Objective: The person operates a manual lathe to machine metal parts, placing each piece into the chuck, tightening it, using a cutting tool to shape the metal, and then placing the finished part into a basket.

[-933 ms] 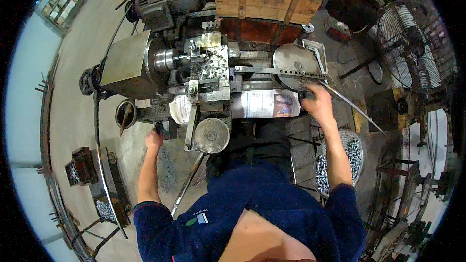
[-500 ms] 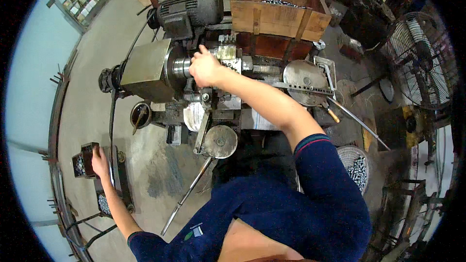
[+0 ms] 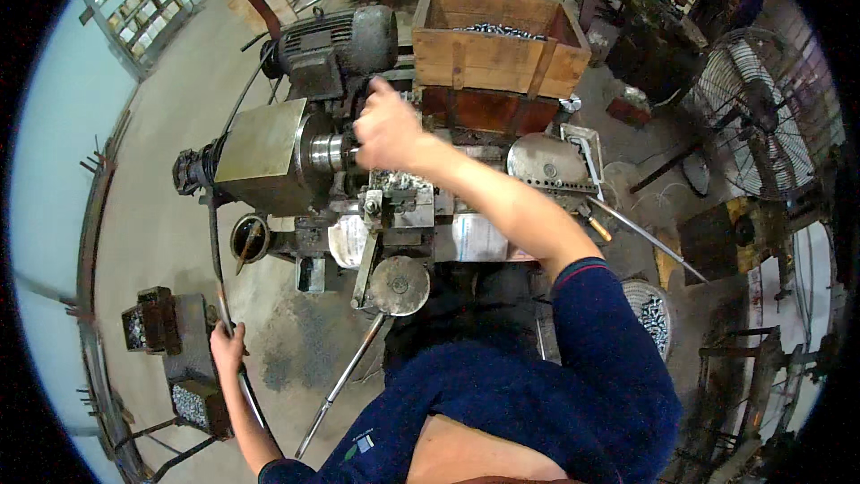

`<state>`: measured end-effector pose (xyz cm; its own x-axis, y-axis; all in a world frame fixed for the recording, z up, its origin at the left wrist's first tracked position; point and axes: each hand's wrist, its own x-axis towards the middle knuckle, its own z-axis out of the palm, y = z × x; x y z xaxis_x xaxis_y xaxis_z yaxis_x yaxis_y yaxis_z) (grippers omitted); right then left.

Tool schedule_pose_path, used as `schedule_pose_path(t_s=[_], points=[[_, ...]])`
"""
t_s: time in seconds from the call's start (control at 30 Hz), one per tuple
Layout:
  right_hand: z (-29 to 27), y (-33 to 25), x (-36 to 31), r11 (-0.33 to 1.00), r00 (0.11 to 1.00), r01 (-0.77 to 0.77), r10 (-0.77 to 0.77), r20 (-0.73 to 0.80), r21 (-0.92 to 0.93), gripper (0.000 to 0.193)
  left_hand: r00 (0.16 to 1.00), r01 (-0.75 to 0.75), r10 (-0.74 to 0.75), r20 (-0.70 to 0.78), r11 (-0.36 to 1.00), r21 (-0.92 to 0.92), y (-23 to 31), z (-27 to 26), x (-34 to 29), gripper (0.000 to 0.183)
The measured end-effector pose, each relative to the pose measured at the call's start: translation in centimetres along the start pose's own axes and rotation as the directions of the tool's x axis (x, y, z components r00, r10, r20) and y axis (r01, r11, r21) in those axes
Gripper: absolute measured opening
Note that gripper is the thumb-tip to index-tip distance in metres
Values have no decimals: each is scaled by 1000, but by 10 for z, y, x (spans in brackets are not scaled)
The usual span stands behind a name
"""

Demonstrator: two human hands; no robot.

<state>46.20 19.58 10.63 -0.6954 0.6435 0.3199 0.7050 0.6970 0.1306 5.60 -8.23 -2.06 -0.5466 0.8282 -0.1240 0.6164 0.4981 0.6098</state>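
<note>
My left hand [image 3: 228, 346] is closed around a long metal lever [image 3: 223, 301] that slants down at the left. Beside it, on a dark stand, are a small dark box [image 3: 159, 321] and a lower tray of small metal parts [image 3: 190, 403]. Over the lathe's middle is my right hand [image 3: 389, 132], its index finger stretched out and the others curled. Motion blurs it, and whether anything is between those fingers is hidden. Just left of it shows the shiny spindle end [image 3: 330, 152] of the headstock [image 3: 262, 152]. Metal chips [image 3: 401, 181] lie below the hand.
Behind the lathe stand a motor [image 3: 333, 43] and a wooden crate [image 3: 484, 60] holding small metal parts. A round plate [image 3: 399, 286] with a lever handle [image 3: 340, 385] is near my body. At the right are a basket of parts [image 3: 652, 318] and a large fan [image 3: 761, 116].
My left hand has left the small dark box and moved right and nearer, onto the lever. My right hand has drawn slightly off the spindle end. The whole view has shifted.
</note>
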Motion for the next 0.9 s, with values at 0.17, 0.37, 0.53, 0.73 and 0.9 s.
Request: schedule_pose_path(t_s=[0.17,0.37,0.53,0.73,0.9], points=[[-46,102,-34,949,896,-316,295,-331,-9,29,976,37,48,214,925,-378,-8,8,51,22],[-49,101,-146,913,838,-342,404,-367,224,50,975,55,40,218,908,-415,2,12,54,23],[-5,90,-361,644,619,-677,760,-197,356,46,956,207,-73,283,854,-478,-14,16,61,32],[-2,12,-643,-267,-298,-933,950,99,-240,23,958,243,-154,242,884,-400,9,20,46,32],[61,-46,-701,-127,-196,-965,929,315,-228,19,956,251,-170,239,895,-368,22,28,40,33]])
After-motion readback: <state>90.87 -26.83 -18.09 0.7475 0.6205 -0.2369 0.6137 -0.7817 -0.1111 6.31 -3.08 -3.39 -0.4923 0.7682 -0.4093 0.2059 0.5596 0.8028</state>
